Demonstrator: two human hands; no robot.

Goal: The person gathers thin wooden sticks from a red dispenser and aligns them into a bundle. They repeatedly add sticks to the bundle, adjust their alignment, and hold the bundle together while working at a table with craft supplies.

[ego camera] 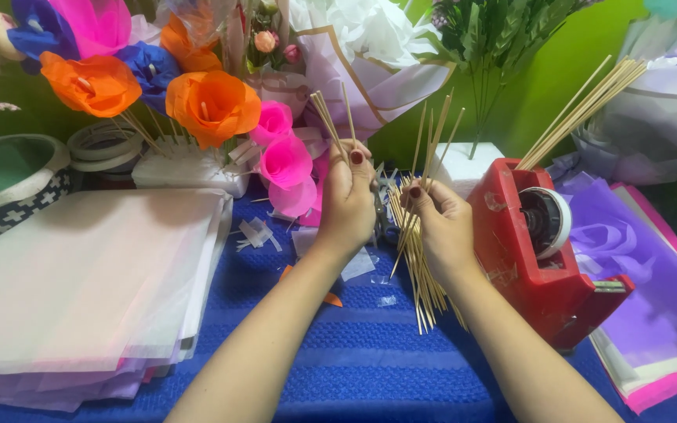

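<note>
Green wall behind; blue cloth covers the desk [370, 368]. Stack of pale tissue sheets [88, 282] lies at the left edge, purple and pink sheets [652, 313] at the right. Paper flowers [205, 106] in orange, blue and pink stand at the back left. Red tape dispenser [538, 258] sits just right of the hands, with a few sticks propped up behind it. Loose pile of thin wooden sticks [421, 274] lies between the forearms. Left hand [348, 200] is clamped on a few upright sticks; right hand [442, 223] pinches several more above the pile. Hands are close together, not touching.
</note>
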